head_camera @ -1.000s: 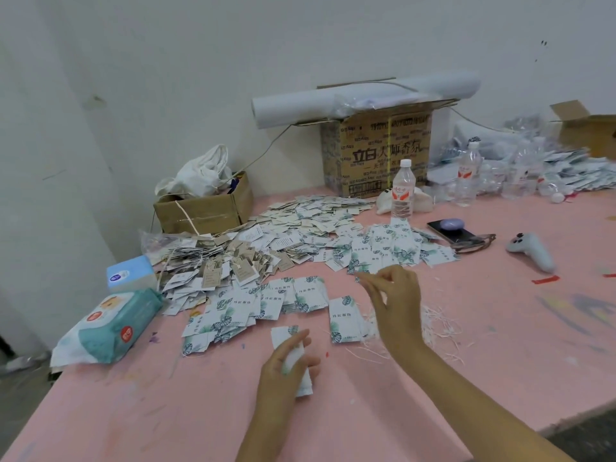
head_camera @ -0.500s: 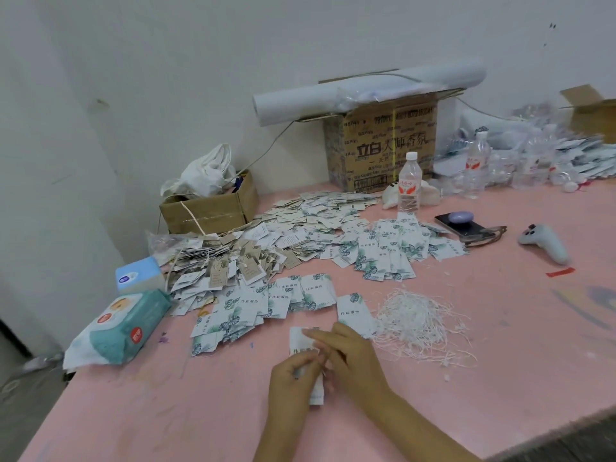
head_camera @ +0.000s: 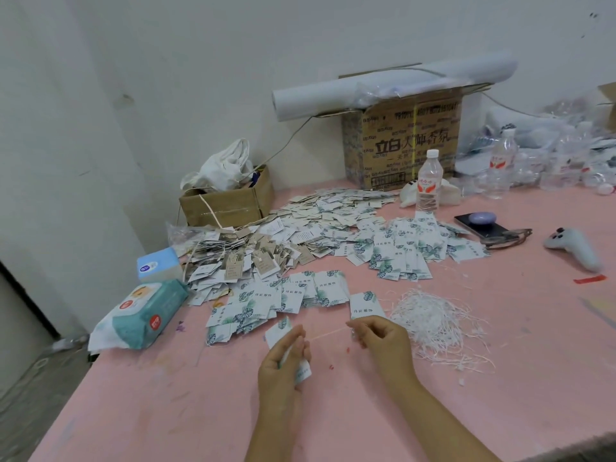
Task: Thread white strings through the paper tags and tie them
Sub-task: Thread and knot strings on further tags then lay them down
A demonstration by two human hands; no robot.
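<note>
Table (head_camera: 333, 428): pink, with faint smudges and scuffs. Tags (head_camera: 403, 251): white, printed with teal-green leaves and dark characters. Nearest tag (head_camera: 278, 331): white, green leaf at one corner. Taut string (head_camera: 328, 334): white. Strings (head_camera: 433, 321): white throughout. Kraft tags (head_camera: 233, 270): tan-brown, dark print. Wipes (head_camera: 146, 315): teal and white, round red labels. Tissue box (head_camera: 156, 265): light blue. Carton (head_camera: 400, 145): brown, black characters, one yellow strap. Small box (head_camera: 226, 205): plain brown. Bag (head_camera: 223, 168): white. Roll (head_camera: 366, 91): white. Bottle (head_camera: 429, 181): clear, red-and-white label, white cap. Phone (head_camera: 496, 233): black. Controller (head_camera: 573, 246): pale grey-blue. Strip (head_camera: 589, 279): red. Wall (head_camera: 200, 61): white, a few dark marks.
</note>
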